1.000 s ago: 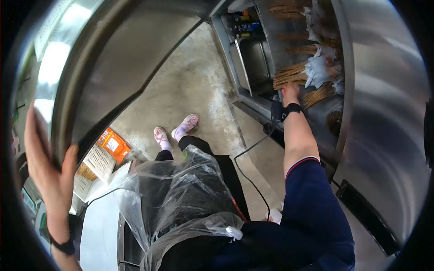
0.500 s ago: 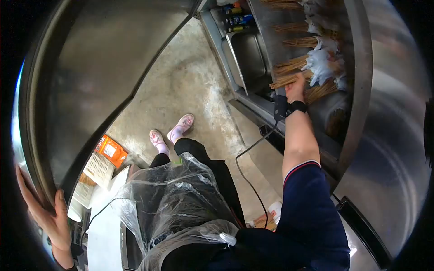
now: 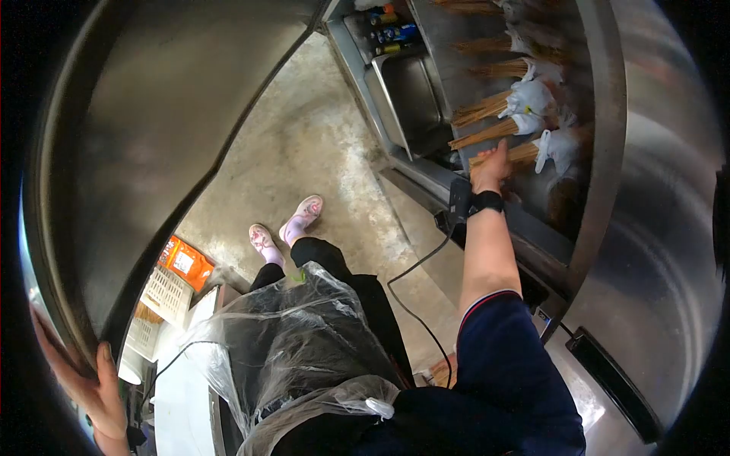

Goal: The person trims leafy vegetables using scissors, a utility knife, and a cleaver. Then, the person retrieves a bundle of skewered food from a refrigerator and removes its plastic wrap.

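My right hand [image 3: 490, 166] is closed around the stick ends of a bundle of skewers [image 3: 525, 153] inside the steel cabinet. A white plastic bag [image 3: 561, 148] wraps the far end of this bundle. Just beyond lies another bundle of skewers [image 3: 483, 135], with a further bagged bundle [image 3: 484, 110] behind it. On the other side, my left hand [image 3: 103, 399] grips the edge of the open steel door [image 3: 175, 91], thumb on the inner side and fingers along the outside. What the bags contain cannot be made out.
A steel pan [image 3: 411, 95] sits in the cabinet beside several bottles [image 3: 395, 34]. Bottom left are a cream plastic basket [image 3: 167, 295] and an orange packet [image 3: 186, 262]. A black cable [image 3: 414, 315] hangs from my right wrist. The cabinet's frame [image 3: 604, 137] borders the skewers.
My right hand has moved slightly toward me along the shelf and is lower beside the bagged bundles. A bundle now lies uncovered just beyond it. My left hand stays on the door edge.
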`<action>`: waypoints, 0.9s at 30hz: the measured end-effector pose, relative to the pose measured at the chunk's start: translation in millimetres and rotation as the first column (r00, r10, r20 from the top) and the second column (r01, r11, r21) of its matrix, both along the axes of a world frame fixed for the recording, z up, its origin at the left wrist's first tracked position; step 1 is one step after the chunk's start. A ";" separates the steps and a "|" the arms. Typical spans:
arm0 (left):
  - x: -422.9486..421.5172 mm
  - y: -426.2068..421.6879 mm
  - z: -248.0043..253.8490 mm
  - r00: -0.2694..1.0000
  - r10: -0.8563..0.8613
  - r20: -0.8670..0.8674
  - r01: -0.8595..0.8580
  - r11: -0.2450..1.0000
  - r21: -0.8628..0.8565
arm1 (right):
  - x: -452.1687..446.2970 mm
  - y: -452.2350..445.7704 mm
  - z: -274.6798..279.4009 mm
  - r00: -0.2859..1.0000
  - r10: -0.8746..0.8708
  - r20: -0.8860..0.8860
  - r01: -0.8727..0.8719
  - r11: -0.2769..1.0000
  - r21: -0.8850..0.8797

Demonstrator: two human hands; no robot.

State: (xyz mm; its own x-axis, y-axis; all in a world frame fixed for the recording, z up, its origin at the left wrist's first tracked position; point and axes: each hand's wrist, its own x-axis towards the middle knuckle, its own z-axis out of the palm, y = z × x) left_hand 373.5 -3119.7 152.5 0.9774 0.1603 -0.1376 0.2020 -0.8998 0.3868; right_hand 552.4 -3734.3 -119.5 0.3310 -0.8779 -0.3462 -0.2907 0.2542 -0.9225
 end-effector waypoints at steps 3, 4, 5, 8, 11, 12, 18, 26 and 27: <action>-9.5 3.9 0.2 1.000 0.005 -0.001 -0.005 1.000 -0.001 | 13.9 -25.2 -4.3 1.000 0.006 -0.016 -0.005 0.998 0.056; -11.2 6.4 0.2 0.998 0.048 -0.027 -0.048 0.999 -0.022 | 17.6 -28.1 -6.6 1.000 -0.005 -0.026 0.008 0.994 0.110; -14.4 9.8 0.9 0.994 0.090 -0.055 -0.093 0.995 -0.043 | 17.8 -28.7 -10.7 1.000 -0.007 -0.027 0.010 0.994 0.110; -30.9 26.3 3.4 0.983 0.157 -0.101 -0.153 0.987 0.046 | 8.1 -34.1 -30.7 0.984 0.039 -0.172 -0.038 0.999 0.007; -26.8 21.8 3.5 0.980 0.169 -0.106 -0.156 0.980 0.126 | 4.7 -39.2 -38.4 0.991 -0.037 -0.126 0.065 0.972 0.226; -25.8 19.0 3.8 0.970 0.208 -0.128 -0.191 0.972 0.134 | 5.7 -37.7 -31.8 0.931 -0.010 -0.364 0.038 0.997 0.068; -52.2 53.2 0.3 0.971 0.203 -0.129 -0.176 0.965 0.194 | 18.2 -69.4 -48.8 0.752 -0.201 -0.628 -0.348 0.688 -0.637; -112.7 143.8 5.1 0.961 0.068 -0.267 0.043 0.920 0.389 | 79.4 -47.6 -31.5 0.753 0.348 -0.558 -0.400 0.916 0.032; -109.4 140.0 6.6 0.963 0.092 -0.253 0.009 0.929 0.371 | 75.2 -51.4 -34.5 0.777 0.317 -0.544 -0.346 0.937 0.052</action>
